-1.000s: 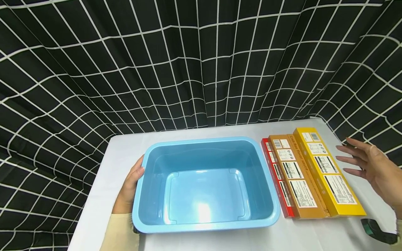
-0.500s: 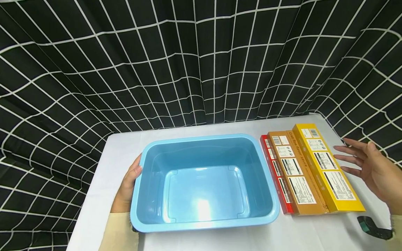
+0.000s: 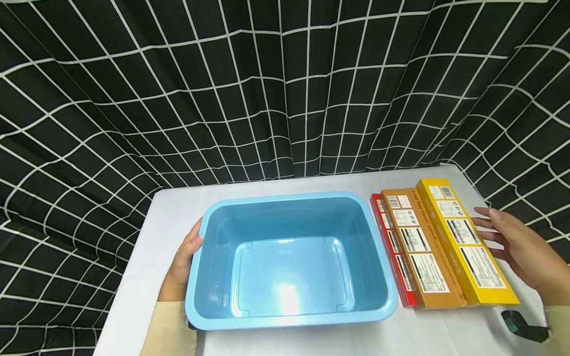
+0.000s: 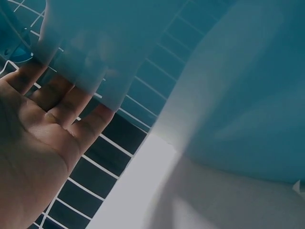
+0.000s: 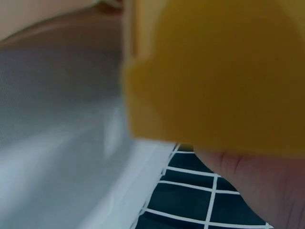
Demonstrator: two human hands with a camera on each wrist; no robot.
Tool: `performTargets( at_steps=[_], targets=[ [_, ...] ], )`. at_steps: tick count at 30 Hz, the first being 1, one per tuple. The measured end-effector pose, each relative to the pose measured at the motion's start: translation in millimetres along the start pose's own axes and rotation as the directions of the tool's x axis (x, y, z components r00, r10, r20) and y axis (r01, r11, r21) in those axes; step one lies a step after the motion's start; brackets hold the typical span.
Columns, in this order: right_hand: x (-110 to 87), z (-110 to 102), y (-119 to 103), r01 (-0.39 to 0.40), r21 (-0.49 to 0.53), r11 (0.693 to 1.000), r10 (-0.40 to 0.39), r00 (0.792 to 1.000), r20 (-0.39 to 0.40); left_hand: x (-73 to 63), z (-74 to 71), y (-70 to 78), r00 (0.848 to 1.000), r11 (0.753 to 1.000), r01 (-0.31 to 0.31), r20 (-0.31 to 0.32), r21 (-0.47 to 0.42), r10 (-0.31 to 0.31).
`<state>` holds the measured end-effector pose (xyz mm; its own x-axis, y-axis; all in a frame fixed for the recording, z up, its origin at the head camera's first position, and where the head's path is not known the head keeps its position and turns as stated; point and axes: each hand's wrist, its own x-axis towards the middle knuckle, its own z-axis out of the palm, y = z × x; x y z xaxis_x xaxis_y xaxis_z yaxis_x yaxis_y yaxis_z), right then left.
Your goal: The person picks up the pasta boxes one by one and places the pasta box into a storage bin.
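Note:
A light blue plastic tub (image 3: 289, 321) stands in the middle of the table with nothing inside. My left hand (image 3: 181, 262) grips its left side, the thumb at the rim. In the left wrist view the fingers (image 4: 90, 125) reach up against the tub's blue outer wall (image 4: 248, 95), their tips partly obscured. At the right, my right hand (image 3: 516, 242) is spread beside a long yellow box (image 3: 465, 247); whether it touches the box cannot be told. The yellow box (image 5: 219, 81) fills much of the right wrist view, hiding most of the hand.
A long brown carton (image 3: 416, 242), lettered "Crab Roe flavor sauce", and a narrow red box (image 3: 392, 247) lie between the tub and the yellow box. A white cloth covers the table (image 3: 267, 343). Black curtains with white grid lines (image 3: 285, 99) stand behind and on both sides.
My right hand has moved left and slightly down, closer to the yellow box. The left hand stays at the tub, and the boxes have not moved.

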<state>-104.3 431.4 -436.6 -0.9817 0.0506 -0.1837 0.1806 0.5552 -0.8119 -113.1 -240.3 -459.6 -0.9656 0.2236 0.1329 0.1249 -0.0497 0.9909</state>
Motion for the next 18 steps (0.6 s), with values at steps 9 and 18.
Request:
performTargets(
  at_steps=[9,18],
  targets=[
    [1.6,8.6,-0.5,-0.026,-0.04,0.999,0.026,1.0,-0.003,0.1,1.4,1.7,1.0,1.0,0.003,-0.003,0.009,-0.003],
    [8.2,1.6,6.4,-0.11,-0.042,0.993,0.111,0.993,0.044,-0.4,1.1,1.5,1.0,1.0,0.013,-0.004,0.001,-0.013]
  ],
)
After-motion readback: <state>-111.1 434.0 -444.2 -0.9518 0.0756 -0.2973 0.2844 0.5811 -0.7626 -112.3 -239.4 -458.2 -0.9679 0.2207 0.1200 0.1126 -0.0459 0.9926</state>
